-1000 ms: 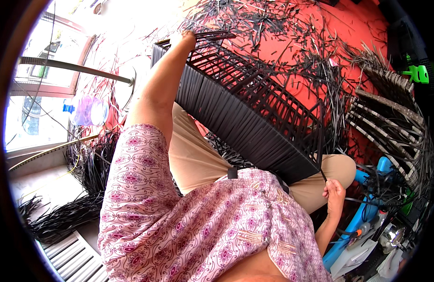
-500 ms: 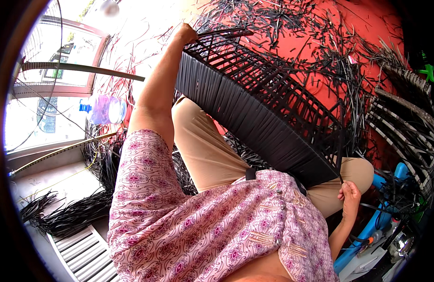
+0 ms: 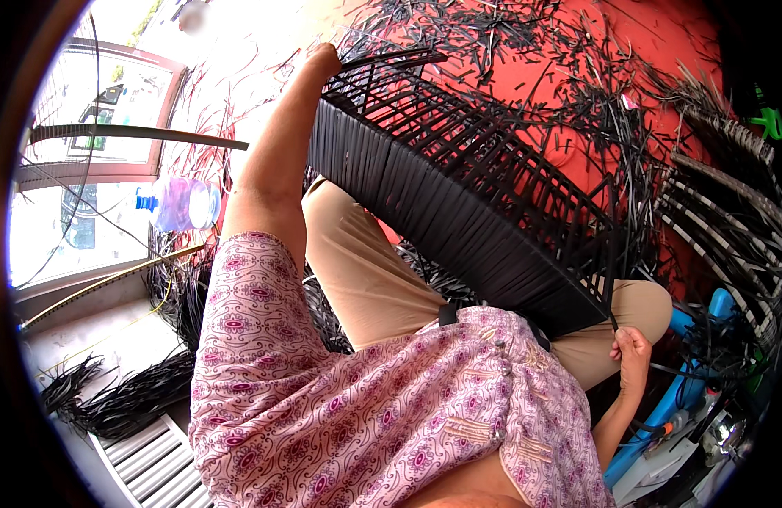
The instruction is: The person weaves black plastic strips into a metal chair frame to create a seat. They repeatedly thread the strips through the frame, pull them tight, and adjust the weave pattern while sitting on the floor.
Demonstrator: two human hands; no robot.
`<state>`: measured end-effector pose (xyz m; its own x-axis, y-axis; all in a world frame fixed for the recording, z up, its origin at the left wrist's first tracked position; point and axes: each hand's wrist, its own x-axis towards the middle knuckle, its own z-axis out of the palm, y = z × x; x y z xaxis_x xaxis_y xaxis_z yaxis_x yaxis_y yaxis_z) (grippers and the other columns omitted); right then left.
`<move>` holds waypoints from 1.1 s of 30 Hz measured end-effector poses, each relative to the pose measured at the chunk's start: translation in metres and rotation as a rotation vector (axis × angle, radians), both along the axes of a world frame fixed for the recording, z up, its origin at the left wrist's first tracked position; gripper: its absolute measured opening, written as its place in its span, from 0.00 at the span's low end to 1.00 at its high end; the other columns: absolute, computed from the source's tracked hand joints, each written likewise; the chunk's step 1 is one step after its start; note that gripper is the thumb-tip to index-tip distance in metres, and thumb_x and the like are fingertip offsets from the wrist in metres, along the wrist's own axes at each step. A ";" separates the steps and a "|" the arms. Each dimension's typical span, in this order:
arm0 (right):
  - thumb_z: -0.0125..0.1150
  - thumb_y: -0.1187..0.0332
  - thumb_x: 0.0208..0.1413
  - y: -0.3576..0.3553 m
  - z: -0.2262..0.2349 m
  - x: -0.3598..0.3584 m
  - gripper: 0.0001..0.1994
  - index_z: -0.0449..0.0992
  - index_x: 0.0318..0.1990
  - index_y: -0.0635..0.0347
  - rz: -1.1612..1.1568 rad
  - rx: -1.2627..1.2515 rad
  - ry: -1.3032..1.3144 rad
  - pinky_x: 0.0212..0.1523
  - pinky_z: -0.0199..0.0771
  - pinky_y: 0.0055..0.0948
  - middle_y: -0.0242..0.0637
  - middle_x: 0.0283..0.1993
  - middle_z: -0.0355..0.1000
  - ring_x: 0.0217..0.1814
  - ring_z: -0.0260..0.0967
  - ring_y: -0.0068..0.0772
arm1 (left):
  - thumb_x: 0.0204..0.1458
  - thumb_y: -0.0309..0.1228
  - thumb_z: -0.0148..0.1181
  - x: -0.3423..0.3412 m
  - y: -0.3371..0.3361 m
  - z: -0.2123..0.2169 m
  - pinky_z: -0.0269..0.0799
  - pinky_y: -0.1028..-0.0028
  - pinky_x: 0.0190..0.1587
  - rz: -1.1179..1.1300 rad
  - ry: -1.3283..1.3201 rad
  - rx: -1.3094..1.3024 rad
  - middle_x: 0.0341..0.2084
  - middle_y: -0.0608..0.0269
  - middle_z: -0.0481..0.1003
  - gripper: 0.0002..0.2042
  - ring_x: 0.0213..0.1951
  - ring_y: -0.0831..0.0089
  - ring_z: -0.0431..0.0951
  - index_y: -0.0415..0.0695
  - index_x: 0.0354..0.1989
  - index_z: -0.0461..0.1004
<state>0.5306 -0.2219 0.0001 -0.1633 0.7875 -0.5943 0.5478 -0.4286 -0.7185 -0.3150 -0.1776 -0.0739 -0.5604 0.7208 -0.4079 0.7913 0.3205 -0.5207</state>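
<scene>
Across my lap leans a black woven rattan-style frame [image 3: 442, 216], tilted, its near side closely wrapped in flat strips and its far side an open lattice of bars. My left arm stretches to its far left corner, where my left hand [image 3: 325, 61] is closed on the edge; most of those fingers are hidden. Beside the near right corner, my right hand [image 3: 632, 345] is closed in a pinch on a thin black strip [image 3: 613, 317] that runs up to the frame.
Black strip scraps [image 3: 526, 51] litter the red floor [image 3: 653, 38]. Left are a clear plastic water jug [image 3: 186, 203], a bundle of black strips [image 3: 137, 396] and a white slatted grille [image 3: 158, 466]. Striped curved strips [image 3: 721, 229] and a blue frame [image 3: 683, 394] stand right.
My left hand and the frame's far end have shifted slightly left in view. My right hand keeps its pinch, almost unmoved. The surroundings at left also slid a little left.
</scene>
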 end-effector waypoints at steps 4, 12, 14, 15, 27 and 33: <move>0.60 0.62 0.57 0.000 0.001 -0.002 0.11 0.77 0.34 0.62 0.000 -0.006 -0.019 0.24 0.61 0.17 0.27 0.22 0.67 0.21 0.64 0.16 | 0.52 0.36 0.50 0.022 0.001 0.021 0.76 0.64 0.45 -0.438 0.129 -0.436 0.34 0.58 0.81 0.14 0.41 0.61 0.81 0.44 0.36 0.82; 0.59 0.62 0.58 0.000 0.002 -0.004 0.11 0.77 0.34 0.62 0.030 0.002 -0.031 0.23 0.60 0.17 0.27 0.22 0.67 0.21 0.63 0.16 | 0.34 0.36 0.74 0.035 0.016 0.028 0.77 0.65 0.47 0.142 -0.089 -0.109 0.39 0.51 0.80 0.20 0.44 0.62 0.80 0.42 0.38 0.80; 0.59 0.62 0.58 0.000 0.002 -0.005 0.11 0.77 0.34 0.62 0.028 0.000 -0.039 0.23 0.60 0.17 0.27 0.22 0.67 0.21 0.63 0.16 | 0.34 0.36 0.74 0.038 0.019 0.025 0.77 0.65 0.47 0.124 -0.037 -0.175 0.40 0.50 0.80 0.21 0.44 0.62 0.80 0.41 0.39 0.79; 0.59 0.62 0.58 0.001 0.001 -0.005 0.11 0.77 0.34 0.62 0.031 -0.003 -0.044 0.23 0.60 0.16 0.27 0.22 0.67 0.21 0.63 0.16 | 0.34 0.36 0.74 0.040 0.019 0.024 0.77 0.65 0.48 0.169 -0.073 -0.113 0.40 0.49 0.79 0.22 0.45 0.61 0.80 0.40 0.40 0.79; 0.59 0.63 0.58 0.007 -0.002 -0.008 0.10 0.77 0.35 0.62 0.023 -0.047 -0.037 0.23 0.60 0.16 0.27 0.21 0.67 0.20 0.63 0.16 | 0.39 0.45 0.71 0.007 -0.009 0.032 0.72 0.64 0.31 0.256 -0.407 0.385 0.21 0.56 0.77 0.19 0.24 0.65 0.76 0.40 0.27 0.80; 0.60 0.64 0.57 0.006 -0.001 -0.012 0.10 0.77 0.36 0.63 -0.025 -0.048 -0.039 0.25 0.62 0.17 0.28 0.22 0.68 0.21 0.64 0.17 | 0.39 0.41 0.74 -0.018 -0.011 0.023 0.67 0.72 0.21 0.602 -0.726 0.574 0.14 0.65 0.74 0.16 0.16 0.75 0.71 0.40 0.19 0.77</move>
<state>0.5187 -0.2157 -0.0008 -0.1199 0.7617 -0.6368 0.5636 -0.4758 -0.6752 -0.3330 -0.1891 -0.0506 -0.6457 0.5984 -0.4743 0.4824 0.8012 0.3542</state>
